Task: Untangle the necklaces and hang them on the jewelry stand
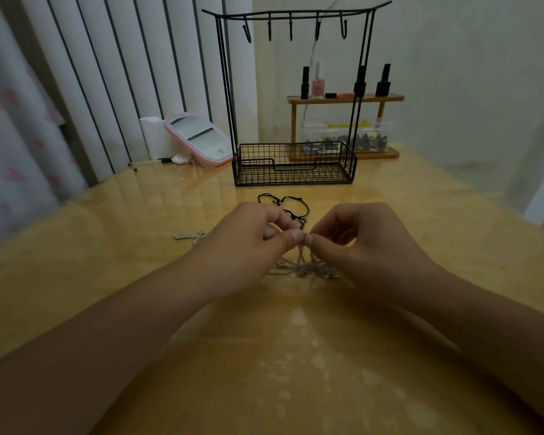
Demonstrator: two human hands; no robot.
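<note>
My left hand point(248, 243) and my right hand point(361, 240) meet over the table's middle, and both pinch a tangled silver chain necklace point(305, 266) between thumb and fingertips. The chain hangs from the pinch down to a heap on the table. A silver cross pendant point(190, 236) lies left of my left hand. A black cord necklace point(285, 205) lies just beyond my hands. The black wire jewelry stand point(292, 164) rises behind it, with several bare hooks point(291, 29) on its top bar.
A pink-framed mirror point(200, 139) and a white roll point(153, 136) lean at the back left. A small wooden shelf point(346, 100) with nail polish bottles and a clear box stands behind the stand. The glossy wooden table point(296, 356) ends at the wall.
</note>
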